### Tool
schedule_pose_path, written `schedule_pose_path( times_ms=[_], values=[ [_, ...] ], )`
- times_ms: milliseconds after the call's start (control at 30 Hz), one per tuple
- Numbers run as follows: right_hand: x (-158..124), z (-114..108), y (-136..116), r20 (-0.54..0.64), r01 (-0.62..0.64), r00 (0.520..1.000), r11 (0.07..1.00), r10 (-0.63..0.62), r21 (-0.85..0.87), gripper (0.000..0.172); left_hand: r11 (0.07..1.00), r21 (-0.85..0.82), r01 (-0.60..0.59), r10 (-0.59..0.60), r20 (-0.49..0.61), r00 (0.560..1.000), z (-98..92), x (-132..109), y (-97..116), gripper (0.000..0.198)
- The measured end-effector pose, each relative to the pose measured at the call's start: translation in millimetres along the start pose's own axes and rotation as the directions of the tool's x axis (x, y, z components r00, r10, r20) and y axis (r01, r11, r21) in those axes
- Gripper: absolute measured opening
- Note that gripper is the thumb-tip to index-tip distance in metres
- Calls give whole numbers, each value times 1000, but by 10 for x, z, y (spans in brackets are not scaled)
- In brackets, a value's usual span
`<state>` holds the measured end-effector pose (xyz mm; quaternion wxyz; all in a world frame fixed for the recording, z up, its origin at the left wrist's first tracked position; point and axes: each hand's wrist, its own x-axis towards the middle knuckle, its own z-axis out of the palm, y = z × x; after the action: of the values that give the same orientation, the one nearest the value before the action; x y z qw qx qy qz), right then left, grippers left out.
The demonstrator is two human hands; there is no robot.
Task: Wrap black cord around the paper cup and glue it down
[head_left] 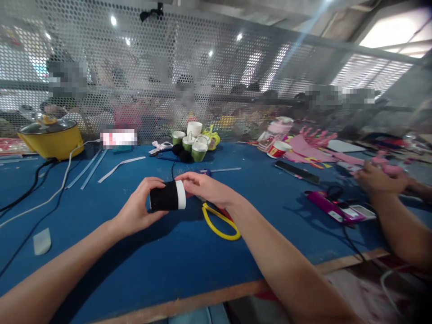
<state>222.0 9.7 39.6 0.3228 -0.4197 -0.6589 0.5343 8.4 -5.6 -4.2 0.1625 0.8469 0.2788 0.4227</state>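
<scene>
A white paper cup [181,195] lies sideways above the table, its side wound with black yarn [164,196] and a white band bare at one end. My left hand [140,204] is closed around the wrapped end, thumb below and fingers above. At the white end, the bent fingers of my right hand [202,186] are closed by the black strand, which runs back toward dark yarn balls [185,156]; the exact grip is partly hidden. Yellow-handled scissors [221,227] lie under my right wrist, their blades mostly hidden.
Green-and-white cups [199,150] stand at the back by a perforated metal screen [209,67]. A yellow electric pot [52,139] with cords is on the left. Rightward lie a phone [297,172], a purple device [332,207] and pink pieces; another person's hand [381,177] works there.
</scene>
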Motion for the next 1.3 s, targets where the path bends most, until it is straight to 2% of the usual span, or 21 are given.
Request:
schedule_pose_path(
  times_ms=[133,233,333,400,567,700,800,867,967,1100,1167,1200,1267,1300],
  values=[
    [-15,43,-2,46,-18,999,1000,17,21,40,999,1,44,-44,48,998,-5,-4,7,50],
    [-15,71,9,22,50,999,995,-49,-90,40,981,-57,184,-176,127,976,-25,6,9,67],
    [-32,97,10,45,115,993,962,-107,-246,41,924,-179,337,-298,213,931,-40,16,-14,59],
    [-39,101,13,78,140,989,945,-122,-296,42,903,-223,366,-316,232,920,-40,18,-33,51],
    [-17,77,42,90,144,987,975,-131,-171,62,954,-152,258,-233,164,959,-26,13,-14,58],
    [3,96,77,124,136,983,991,-135,-3,59,989,-55,138,-125,194,973,-15,3,43,62],
    [20,132,98,84,87,992,995,-91,56,59,996,53,69,-80,251,965,0,-16,67,60],
    [39,166,105,42,82,996,995,-85,51,60,992,112,51,-81,286,955,15,-33,73,62],
    [86,235,110,54,129,990,992,-129,14,61,990,129,62,-101,323,941,35,-47,80,64],
    [171,275,94,100,112,991,974,-94,-196,59,991,96,98,-125,331,935,32,-25,101,56],
    [202,200,59,28,53,999,922,-46,-384,53,988,93,119,-143,318,937,17,-2,112,52],
    [209,128,35,-43,2,999,866,-27,-500,48,988,93,127,-150,313,938,8,9,117,50],
    [205,-74,-10,-216,-141,976,692,-23,-708,38,987,90,131,-152,287,946,-8,28,122,47],
    [196,-193,-20,-323,-246,946,584,-29,-773,34,987,90,133,-153,276,949,-13,34,122,46]
  ],
)
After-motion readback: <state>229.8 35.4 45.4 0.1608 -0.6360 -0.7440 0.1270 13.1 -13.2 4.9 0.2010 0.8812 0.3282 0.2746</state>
